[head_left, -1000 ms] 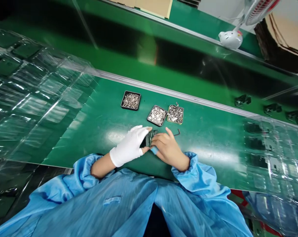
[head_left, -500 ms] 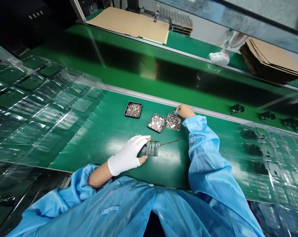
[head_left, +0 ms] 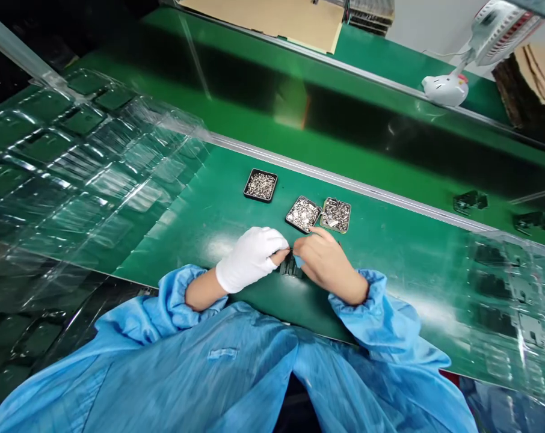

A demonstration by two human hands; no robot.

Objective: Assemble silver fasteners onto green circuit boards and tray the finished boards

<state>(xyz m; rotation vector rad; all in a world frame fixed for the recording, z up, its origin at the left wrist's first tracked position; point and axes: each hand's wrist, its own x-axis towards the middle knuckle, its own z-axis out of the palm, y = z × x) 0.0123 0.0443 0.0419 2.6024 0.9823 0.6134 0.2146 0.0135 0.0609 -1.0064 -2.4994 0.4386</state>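
Observation:
My left hand (head_left: pixel 253 257), in a white glove with bare fingertips, has its fingers pinched together at the upper edge of a small dark green slotted part (head_left: pixel 291 268). From the other side my bare right hand (head_left: pixel 329 263) meets it, thumb and finger pinched close to the left fingertips. Something light blue shows on a right fingertip. Whatever sits between the two pinches is too small to name. The part lies on the green table (head_left: pixel 186 210) and is partly covered by my right hand.
Ahead stand a left tray (head_left: pixel 260 184), a middle tray (head_left: pixel 303 214) and a right tray (head_left: pixel 336 214), all holding small metal pieces. Clear plastic trays (head_left: pixel 92 138) spread at left; others with dark parts (head_left: pixel 493 285) lie right. A fan (head_left: pixel 446 89) stands on the shelf.
My right hand has left the right tray and come down beside my left hand at the part. The left fingers have closed together. The thin bent rod is now mostly hidden. The view has shifted.

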